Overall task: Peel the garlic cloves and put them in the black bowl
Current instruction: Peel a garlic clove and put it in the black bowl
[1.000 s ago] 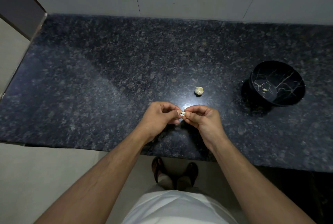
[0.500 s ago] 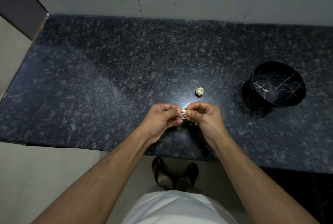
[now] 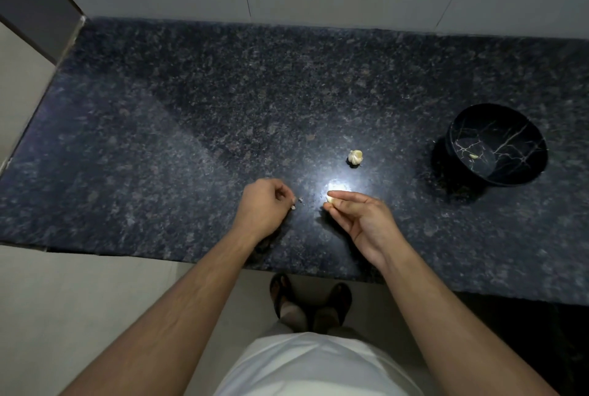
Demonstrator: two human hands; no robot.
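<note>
Apart now, left hand [image 3: 263,208] pinches peel scrap [image 3: 293,206]; right hand [image 3: 360,220], palm-up, pinches garlic clove [image 3: 330,198].

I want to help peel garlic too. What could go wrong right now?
1. The pale garlic clove is only pinched at the fingertips of the right hand, so it might slip onto the dark speckled stone counter.
2. The black bowl with gold veins sits far to the right, so the clove could drop on the way.
3. Tiny bits of skin by the left hand may scatter and be hard to spot.
</note>
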